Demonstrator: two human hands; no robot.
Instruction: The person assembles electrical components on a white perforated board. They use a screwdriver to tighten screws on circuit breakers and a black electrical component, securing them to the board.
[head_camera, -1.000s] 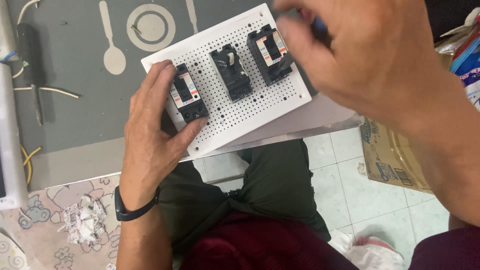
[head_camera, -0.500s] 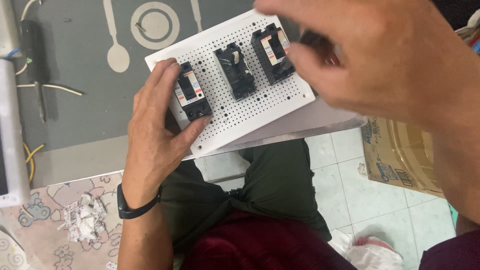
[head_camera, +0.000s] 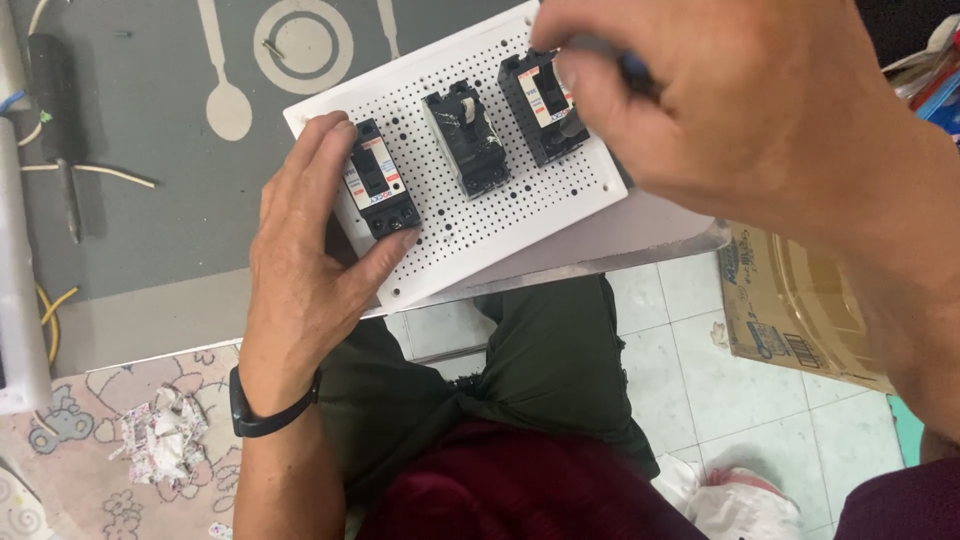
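Observation:
A white perforated board (head_camera: 470, 215) lies tilted over the table's edge with three black circuit breakers on it. My left hand (head_camera: 300, 270) grips the board's near-left corner, thumb and fingers around the left breaker (head_camera: 378, 190). The middle breaker (head_camera: 467, 140) stands untouched. My right hand (head_camera: 740, 110) is closed on a thin dark tool with a blue part (head_camera: 632, 70), held over the right breaker (head_camera: 545, 105). The tool's tip is hidden by my fingers.
A grey mat with a spoon and plate print (head_camera: 230, 100) covers the table. A dark-handled screwdriver (head_camera: 58, 110) and loose wires (head_camera: 95, 172) lie at the left. A cardboard box (head_camera: 800, 310) stands on the tiled floor at the right. Crumpled paper (head_camera: 165, 435) sits lower left.
My right hand has shifted left, from the board's right end to over the right breaker. My left hand stays on the left breaker and the board's corner.

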